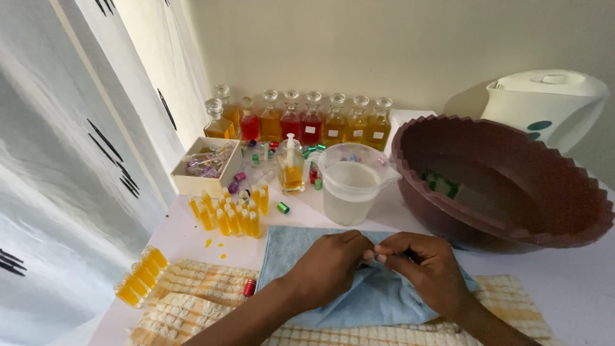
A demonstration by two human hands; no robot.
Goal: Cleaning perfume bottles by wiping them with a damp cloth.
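Far wall [384, 45]: plain, pale cream, evenly lit, no fixtures visible. Left side: white curtain [64, 160] with short black dash marks, hanging in folds from top to near edge; daylight comes through it, soft and diffuse. Bench [576, 282]: white, smooth top, runs from the curtain to the right edge and butts against the far wall. Shadows faint, falling to the right. Floor not visible.

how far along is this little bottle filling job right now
Done, it seems: small vials stand filled with yellow liquid, more lie on the checked towel. In hand: left hand and right hand pinch something small over the blue cloth. Left: loose caps unfitted.
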